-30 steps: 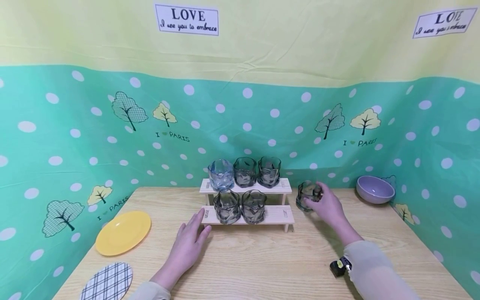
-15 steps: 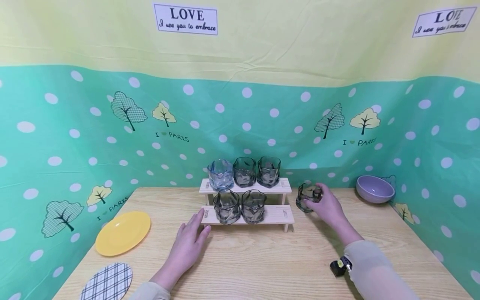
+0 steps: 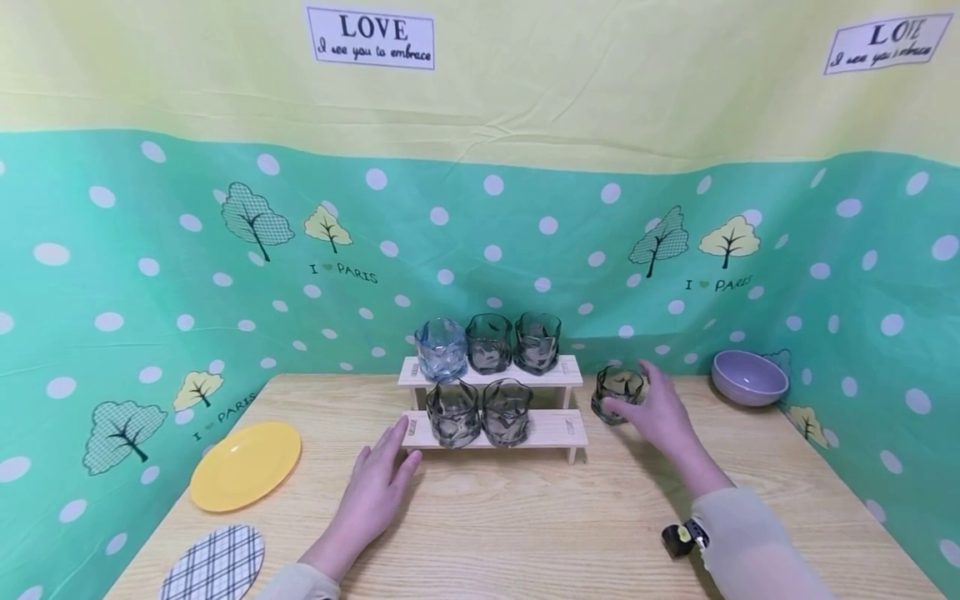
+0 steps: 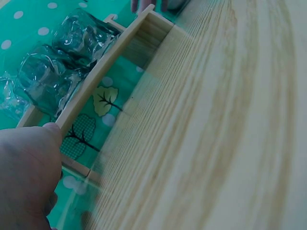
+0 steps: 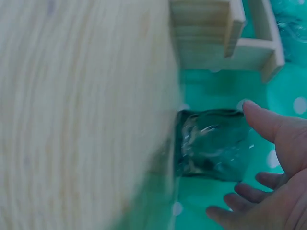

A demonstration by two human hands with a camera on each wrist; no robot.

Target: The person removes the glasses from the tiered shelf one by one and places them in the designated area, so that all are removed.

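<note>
A smoky grey drinking glass with a wavy rim stands upright on the table, right of the wooden stands. My right hand is beside it, thumb and fingers spread; in the right wrist view they are parted around the glass. My left hand touches the left end of the lower wooden stand with straight fingers. Two grey glasses stand on that lower stand. Behind, the upper stand bears a blue glass and two grey glasses.
A purple bowl is at the far right by the cloth wall. On the left lie a yellow plate and a checked round mat. Green polka-dot cloth encloses the back and sides of the wooden table.
The right hand's fingers have loosened from the grey glass and drawn slightly right, while the glass stays in place. My left hand keeps its position at the stand.
</note>
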